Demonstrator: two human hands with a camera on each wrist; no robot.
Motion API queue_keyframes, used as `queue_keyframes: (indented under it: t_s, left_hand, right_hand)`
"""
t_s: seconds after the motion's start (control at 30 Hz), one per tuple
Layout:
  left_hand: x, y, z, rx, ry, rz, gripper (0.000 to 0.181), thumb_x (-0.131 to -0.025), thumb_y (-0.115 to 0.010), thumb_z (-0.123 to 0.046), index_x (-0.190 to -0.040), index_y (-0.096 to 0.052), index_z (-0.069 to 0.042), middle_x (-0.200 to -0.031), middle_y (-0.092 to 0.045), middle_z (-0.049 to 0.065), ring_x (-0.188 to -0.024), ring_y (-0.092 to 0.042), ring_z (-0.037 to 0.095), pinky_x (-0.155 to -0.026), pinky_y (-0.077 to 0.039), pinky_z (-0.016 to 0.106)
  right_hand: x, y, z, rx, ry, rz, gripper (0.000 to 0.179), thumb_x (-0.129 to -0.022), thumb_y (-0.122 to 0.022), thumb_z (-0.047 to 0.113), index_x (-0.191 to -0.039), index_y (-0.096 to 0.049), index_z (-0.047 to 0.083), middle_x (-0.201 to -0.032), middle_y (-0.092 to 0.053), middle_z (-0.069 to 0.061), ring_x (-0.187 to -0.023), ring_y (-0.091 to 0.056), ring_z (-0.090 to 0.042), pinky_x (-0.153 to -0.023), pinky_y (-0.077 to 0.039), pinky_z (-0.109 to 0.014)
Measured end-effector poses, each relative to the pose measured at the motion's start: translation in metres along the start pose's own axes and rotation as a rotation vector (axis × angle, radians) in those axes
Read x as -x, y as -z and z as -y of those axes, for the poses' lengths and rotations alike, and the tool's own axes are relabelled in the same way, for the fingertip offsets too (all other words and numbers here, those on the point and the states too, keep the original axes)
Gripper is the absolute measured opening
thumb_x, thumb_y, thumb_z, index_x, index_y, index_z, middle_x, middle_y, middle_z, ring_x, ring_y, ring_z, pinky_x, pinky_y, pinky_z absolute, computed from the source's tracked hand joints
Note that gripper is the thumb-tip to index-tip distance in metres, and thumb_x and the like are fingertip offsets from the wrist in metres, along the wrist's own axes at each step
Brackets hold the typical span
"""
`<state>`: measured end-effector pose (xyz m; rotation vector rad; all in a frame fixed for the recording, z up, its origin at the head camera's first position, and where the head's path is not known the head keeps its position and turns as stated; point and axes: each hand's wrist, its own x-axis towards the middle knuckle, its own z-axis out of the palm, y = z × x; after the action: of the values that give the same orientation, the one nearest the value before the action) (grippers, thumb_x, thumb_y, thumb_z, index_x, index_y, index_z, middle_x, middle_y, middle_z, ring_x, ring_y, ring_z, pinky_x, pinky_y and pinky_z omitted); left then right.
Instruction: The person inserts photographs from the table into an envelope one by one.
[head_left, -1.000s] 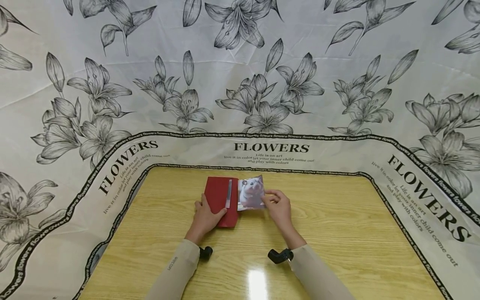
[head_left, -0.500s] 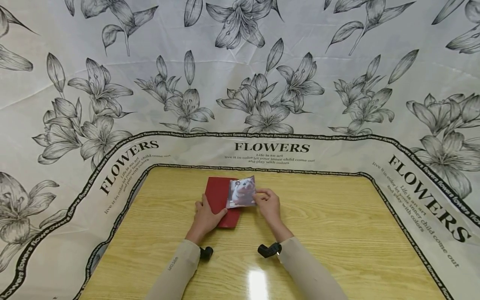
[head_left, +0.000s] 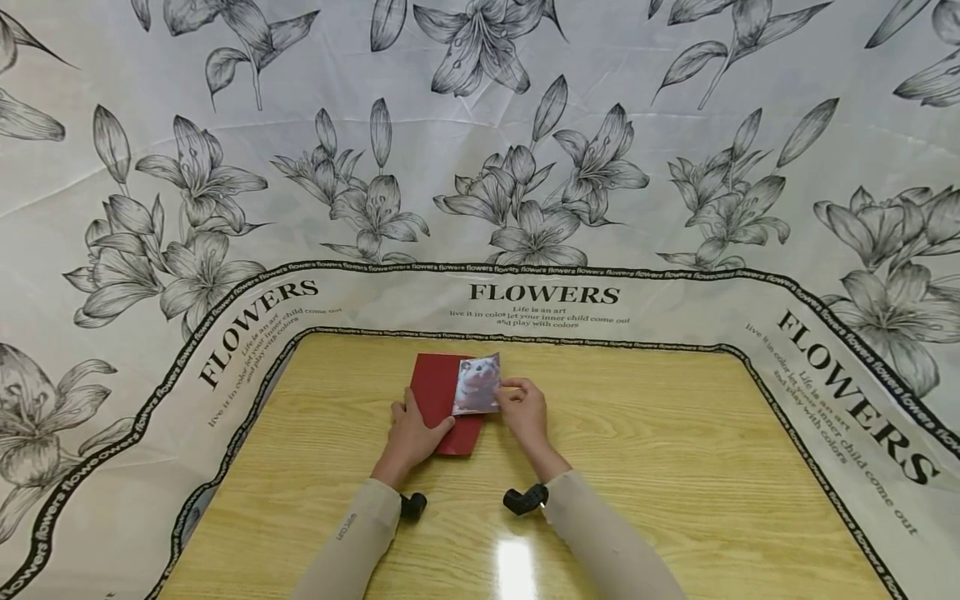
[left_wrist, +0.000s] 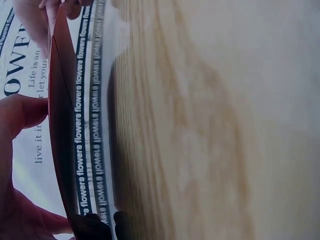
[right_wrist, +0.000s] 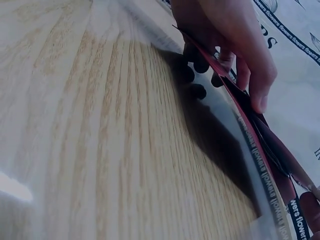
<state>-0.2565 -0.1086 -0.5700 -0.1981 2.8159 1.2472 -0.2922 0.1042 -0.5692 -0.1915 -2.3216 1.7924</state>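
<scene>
My left hand (head_left: 408, 433) grips a flat red envelope (head_left: 433, 387) by its lower left part, with the thumb over its front. To the right, my right hand (head_left: 525, 412) pinches the right edge of a photo of a pale, mouse-like animal (head_left: 477, 387). The photo overlaps the envelope's right half, its left edge ending along a line just above the left thumb. In the left wrist view the envelope (left_wrist: 62, 120) appears nearly edge-on. From the right wrist, layered red edges (right_wrist: 250, 120) show between the left hand (right_wrist: 240, 45) and the right fingertips (right_wrist: 311, 210).
Both hands are over a light wood-grain table (head_left: 652, 467). A white cloth printed with flowers and lettering (head_left: 540, 304) stands around its back and sides. Each wrist carries a small black camera mount, such as the right one (head_left: 525, 500).
My right hand has moved left with the photo, first across the envelope's right edge. Since half a second ago the visible part of the photo has narrowed. The left hand has stayed in place.
</scene>
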Motion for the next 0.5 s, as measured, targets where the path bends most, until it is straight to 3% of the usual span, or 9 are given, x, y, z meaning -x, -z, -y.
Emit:
queue_keyframes:
  t_s: [0.5]
  left_hand:
    - [-0.002, -0.003, 0.001, 0.011, -0.009, -0.018, 0.114, -0.097, -0.076, -0.051, -0.17, -0.008, 0.004, -0.157, -0.029, 0.037, -0.12, -0.058, 0.058, -0.101, -0.05, 0.065]
  right_hand:
    - [0.007, -0.019, 0.008, 0.119, 0.006, 0.04, 0.025, -0.098, -0.078, 0.014, -0.119, -0.078, 0.001, -0.09, -0.073, -0.011, -0.072, -0.063, -0.015, -0.062, -0.048, -0.028]
